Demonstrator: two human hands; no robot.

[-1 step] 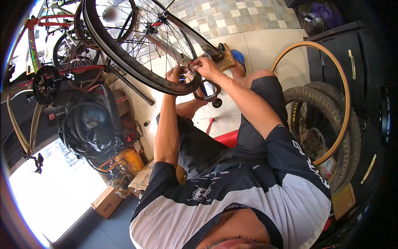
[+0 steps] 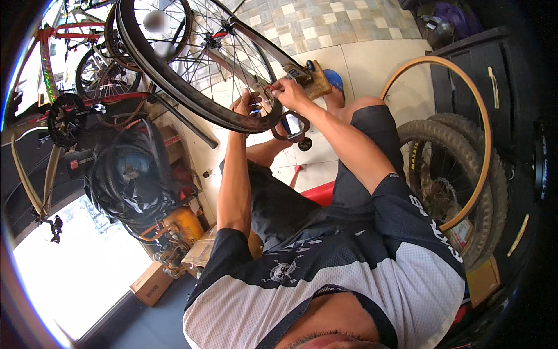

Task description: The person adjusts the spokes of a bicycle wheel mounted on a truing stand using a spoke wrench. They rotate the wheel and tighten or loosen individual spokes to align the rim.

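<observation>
A spoked bicycle wheel point(image 2: 168, 83) with a black rim is held in a metal truing stand point(image 2: 297, 72) in front of me. My right hand point(image 2: 289, 94) pinches a small red spoke wrench point(image 2: 268, 89) among the spokes close to the rim. On the left, my left hand point(image 2: 246, 103) reaches in at the spokes beside the rim, its fingers partly extended and apart. The lower rim hides part of that hand. The stand's curved caliper arm point(image 2: 283, 137) sits around the rim just below my right hand.
To the right, a tan hoop-shaped rim point(image 2: 487, 134) leans before knobby tyres point(image 2: 415, 131). A red bike frame point(image 2: 45, 58) stands at the far left. Black-wrapped items point(image 2: 125, 174), an orange machine point(image 2: 183, 224) and a cardboard box point(image 2: 152, 283) lie at left. A blue sandal point(image 2: 334, 80) is beyond the stand.
My left hand's fingers have lifted and straightened slightly near the spokes. The right hand and the wheel look nearly the same.
</observation>
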